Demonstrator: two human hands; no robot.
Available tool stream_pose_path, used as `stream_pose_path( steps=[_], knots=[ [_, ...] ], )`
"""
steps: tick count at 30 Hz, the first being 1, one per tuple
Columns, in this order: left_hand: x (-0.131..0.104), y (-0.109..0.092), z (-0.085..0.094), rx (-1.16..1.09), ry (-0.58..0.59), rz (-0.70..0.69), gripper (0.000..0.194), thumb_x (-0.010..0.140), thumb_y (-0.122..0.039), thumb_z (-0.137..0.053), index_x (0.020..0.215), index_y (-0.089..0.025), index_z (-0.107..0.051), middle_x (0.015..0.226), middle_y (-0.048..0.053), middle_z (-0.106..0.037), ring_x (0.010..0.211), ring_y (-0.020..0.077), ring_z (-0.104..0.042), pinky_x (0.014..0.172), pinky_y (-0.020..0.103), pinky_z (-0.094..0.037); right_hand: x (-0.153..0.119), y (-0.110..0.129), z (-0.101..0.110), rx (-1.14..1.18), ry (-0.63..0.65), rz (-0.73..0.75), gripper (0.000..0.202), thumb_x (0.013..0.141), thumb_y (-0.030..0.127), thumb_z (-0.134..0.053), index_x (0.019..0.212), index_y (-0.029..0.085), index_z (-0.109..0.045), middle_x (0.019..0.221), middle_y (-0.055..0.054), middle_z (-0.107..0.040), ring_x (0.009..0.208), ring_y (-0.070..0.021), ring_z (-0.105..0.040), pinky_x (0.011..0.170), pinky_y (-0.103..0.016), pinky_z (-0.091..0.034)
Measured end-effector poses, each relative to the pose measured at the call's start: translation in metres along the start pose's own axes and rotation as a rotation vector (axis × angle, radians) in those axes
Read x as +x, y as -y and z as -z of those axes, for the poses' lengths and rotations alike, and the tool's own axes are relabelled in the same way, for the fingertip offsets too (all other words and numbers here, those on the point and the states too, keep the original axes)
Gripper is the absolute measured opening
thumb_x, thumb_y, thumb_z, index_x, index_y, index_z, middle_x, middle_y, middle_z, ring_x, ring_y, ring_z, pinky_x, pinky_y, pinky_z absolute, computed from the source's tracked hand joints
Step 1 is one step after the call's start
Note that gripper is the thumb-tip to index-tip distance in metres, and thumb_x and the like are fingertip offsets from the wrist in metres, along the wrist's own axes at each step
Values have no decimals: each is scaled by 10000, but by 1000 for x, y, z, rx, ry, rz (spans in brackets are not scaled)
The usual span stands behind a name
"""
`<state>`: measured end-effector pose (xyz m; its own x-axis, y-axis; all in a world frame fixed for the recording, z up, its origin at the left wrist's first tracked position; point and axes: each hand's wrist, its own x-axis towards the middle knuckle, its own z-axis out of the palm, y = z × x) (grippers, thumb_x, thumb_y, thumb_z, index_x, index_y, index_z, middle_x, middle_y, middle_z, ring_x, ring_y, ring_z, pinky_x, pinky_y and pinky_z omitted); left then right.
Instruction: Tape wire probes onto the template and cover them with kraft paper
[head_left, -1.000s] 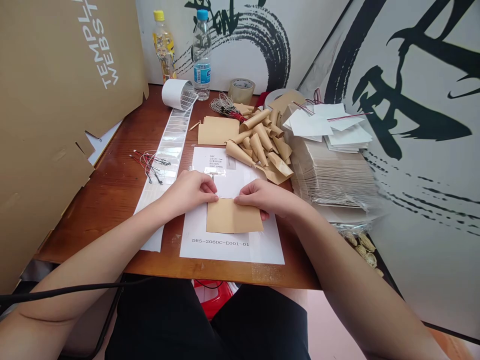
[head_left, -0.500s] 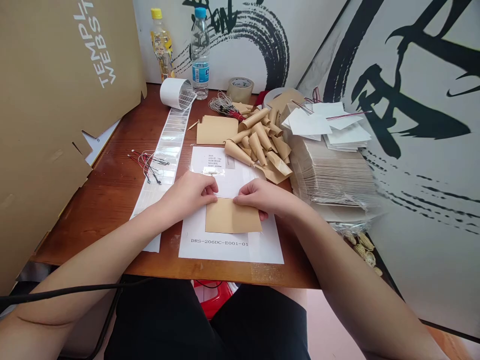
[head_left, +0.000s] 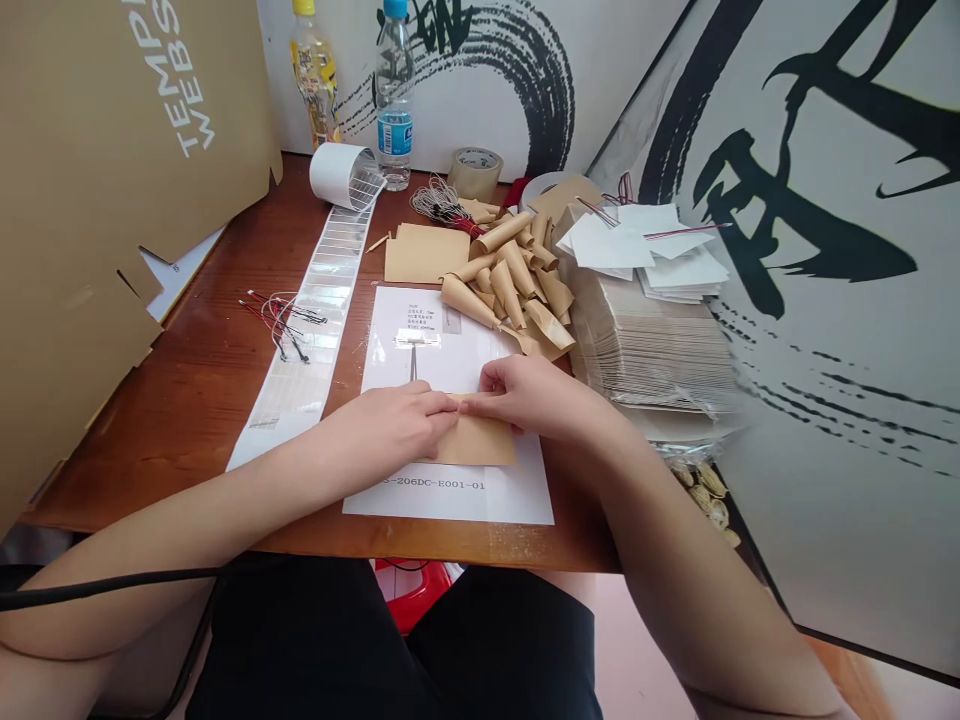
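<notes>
A piece of brown kraft paper (head_left: 484,445) lies on a printed white sheet (head_left: 450,500) near the table's front edge. My left hand (head_left: 409,420) covers the paper's left part, its fingers together at the top edge and its thumb hidden. Thumb and bent fingers of my right hand (head_left: 525,395) pinch that edge from the other side. Their fingertips meet near the middle of the paper. Above my left hand, a thin dark strip (head_left: 413,362) runs down from a piece of clear tape on the white sheet.
A strip of labels (head_left: 322,300) unrolls at left, with thin wires (head_left: 281,320) across it. Behind are flat brown papers (head_left: 426,255), rolled brown papers (head_left: 517,265) and a tape roll (head_left: 476,172). Stacked cards (head_left: 667,340) stand right; a large cardboard box (head_left: 97,250) stands left.
My left hand has moved right and down over the brown paper, up to my right fingertips. The dark strip on the white sheet now shows. The view has shifted slightly.
</notes>
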<state>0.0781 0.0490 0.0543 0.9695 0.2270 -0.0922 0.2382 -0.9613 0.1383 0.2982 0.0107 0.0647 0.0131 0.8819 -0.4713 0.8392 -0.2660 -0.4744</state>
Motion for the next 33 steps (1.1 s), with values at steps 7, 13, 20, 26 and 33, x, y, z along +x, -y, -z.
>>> stream_pose_path(
  steps=[7,13,20,26,33],
  knots=[
    [4,-2,-7,83,-28,-109,386,1033,-131,-488,1381,-165,-651,1385,73,-697,1130,230,-663,950,347,-544,-3,-6,1,-222,-10,-77,460,658,529,-864,882,235,-589,895,-36,-681,807,-221,-621,601,-305,-418],
    [7,-8,-4,12,-50,-83,373,1054,-246,-519,1396,-195,-659,1391,34,-706,1238,242,-635,1058,364,-517,-6,-1,0,-256,-49,-122,519,655,558,-867,903,231,-548,911,-62,-674,797,-236,-623,585,-313,-418],
    [-9,10,21,-65,31,271,281,965,-278,-620,1202,-232,-763,1188,79,-775,1055,258,-702,859,359,-541,-11,2,4,-191,36,-115,360,724,377,-846,865,236,-546,918,-26,-664,764,-191,-612,594,-295,-411],
    [-8,31,27,-131,-24,432,222,937,-235,-611,1040,-201,-805,1069,74,-786,1008,252,-708,852,354,-520,-13,-3,3,-278,75,-107,398,654,428,-863,849,248,-565,937,-19,-644,844,-219,-599,605,-311,-406],
    [-3,32,24,-291,-72,474,193,886,-189,-602,902,-189,-794,923,47,-783,878,207,-691,754,318,-491,-11,-3,2,-186,86,-25,339,640,358,-862,780,238,-577,902,-23,-651,811,-208,-585,590,-308,-392]
  ],
)
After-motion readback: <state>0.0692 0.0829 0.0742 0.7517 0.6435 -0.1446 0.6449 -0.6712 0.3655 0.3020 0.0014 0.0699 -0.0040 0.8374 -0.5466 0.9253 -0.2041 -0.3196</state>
